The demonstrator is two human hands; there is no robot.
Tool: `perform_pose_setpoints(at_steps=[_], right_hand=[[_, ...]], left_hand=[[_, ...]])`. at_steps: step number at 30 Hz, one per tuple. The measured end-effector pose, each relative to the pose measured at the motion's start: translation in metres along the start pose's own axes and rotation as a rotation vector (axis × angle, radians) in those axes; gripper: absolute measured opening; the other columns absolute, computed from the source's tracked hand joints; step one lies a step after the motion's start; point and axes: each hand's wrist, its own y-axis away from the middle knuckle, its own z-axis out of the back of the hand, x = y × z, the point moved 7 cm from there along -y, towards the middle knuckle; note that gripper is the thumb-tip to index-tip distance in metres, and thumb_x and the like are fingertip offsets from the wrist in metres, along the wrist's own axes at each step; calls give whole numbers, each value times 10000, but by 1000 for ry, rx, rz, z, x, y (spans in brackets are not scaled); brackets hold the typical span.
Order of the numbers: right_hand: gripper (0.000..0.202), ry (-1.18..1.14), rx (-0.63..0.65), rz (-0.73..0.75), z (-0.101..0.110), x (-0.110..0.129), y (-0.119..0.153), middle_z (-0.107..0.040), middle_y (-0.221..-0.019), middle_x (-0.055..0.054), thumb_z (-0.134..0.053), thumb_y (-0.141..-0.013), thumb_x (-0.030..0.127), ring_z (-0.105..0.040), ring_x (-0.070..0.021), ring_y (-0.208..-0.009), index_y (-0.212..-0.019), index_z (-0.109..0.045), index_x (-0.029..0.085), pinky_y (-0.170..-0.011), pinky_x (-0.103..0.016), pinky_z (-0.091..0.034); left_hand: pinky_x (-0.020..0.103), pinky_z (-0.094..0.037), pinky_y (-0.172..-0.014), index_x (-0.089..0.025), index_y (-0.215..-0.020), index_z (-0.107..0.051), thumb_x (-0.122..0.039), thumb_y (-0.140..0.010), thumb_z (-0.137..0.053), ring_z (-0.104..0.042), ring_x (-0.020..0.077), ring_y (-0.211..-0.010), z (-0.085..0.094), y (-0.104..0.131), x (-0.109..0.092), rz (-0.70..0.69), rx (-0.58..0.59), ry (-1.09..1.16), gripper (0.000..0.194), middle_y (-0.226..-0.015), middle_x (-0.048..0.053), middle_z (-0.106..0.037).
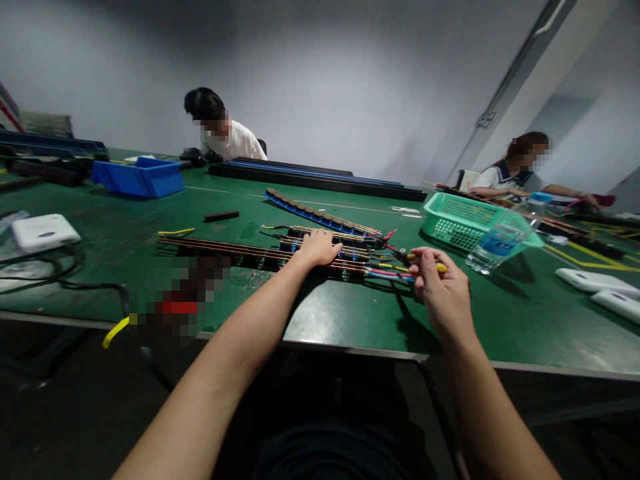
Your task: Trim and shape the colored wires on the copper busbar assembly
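My left hand lies over black-and-blue strips fitted with copper-coloured rods, its fingers bent over them and gripping. Red, blue and yellow wires come out of the strips' right end. My right hand is closed on small pliers with yellow handles; their dark jaws are by the wire ends, and I cannot tell whether they touch a wire. Just beyond lies another blue strip with brass-coloured rods, set at a slant.
A green basket and a water bottle stand to the right. At the left are a blue bin, a white device and black cables. Long black rails lie across the back, and two people sit beyond the green table.
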Motion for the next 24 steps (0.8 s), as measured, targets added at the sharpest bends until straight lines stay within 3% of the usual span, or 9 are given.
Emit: perform_pose_setpoints(at_steps=[3, 8, 12, 18, 21, 24], right_hand=[[557, -31, 11, 25, -4, 3, -14, -598, -657, 19, -716, -769, 739, -386, -64, -423, -940, -679, 210, -377, -206, -270], [633, -1, 124, -81, -8, -12, -28, -563, -587, 44, -748, -675, 791, -363, -63, -395, -900, -655, 207, -347, -198, -237], [631, -18, 121, -143, -4, -15, -26, -581, -593, 51, -737, -691, 788, -347, -53, -360, -937, -632, 216, -332, -190, -231], [710, 10, 118, -179, -12, -28, -34, -557, -563, 56, -743, -601, 840, -338, -59, -377, -888, -644, 197, -356, -201, -224], [658, 152, 156, -70, -14, -28, -33, -552, -540, 36, -682, -706, 814, -398, -93, -413, -872, -695, 178, -399, -231, -275], [510, 413, 199, 162, -18, -16, -24, -654, -596, -28, -641, -832, 686, -564, -162, -522, -800, -736, 186, -505, -274, -392]], left_hand=[[489, -415, -1115, -145, -1418, -577, -519, -1059, -369, -469, 359, -1394, 0, 1, 0, 3, 8, 3, 558, -1495, 192, -542], [508, -414, -1113, -152, -1424, -571, -520, -1052, -373, -466, 372, -1397, -2, -1, 1, 3, 2, 14, 559, -1512, 193, -531], [508, -416, -1106, -154, -1417, -578, -518, -1051, -376, -469, 371, -1391, -3, -2, 1, -1, 0, 15, 554, -1502, 194, -540], [478, -422, -1103, -168, -1419, -577, -521, -1058, -371, -474, 353, -1392, -1, 0, 1, 8, 8, 6, 546, -1495, 186, -544], [489, -422, -1102, -153, -1418, -579, -515, -1056, -379, -477, 362, -1386, 0, 0, 0, -1, 5, 12, 550, -1489, 197, -546], [494, -421, -1101, -159, -1415, -581, -520, -1054, -383, -475, 364, -1385, -1, -1, 0, 3, -3, 13, 547, -1490, 194, -545]])
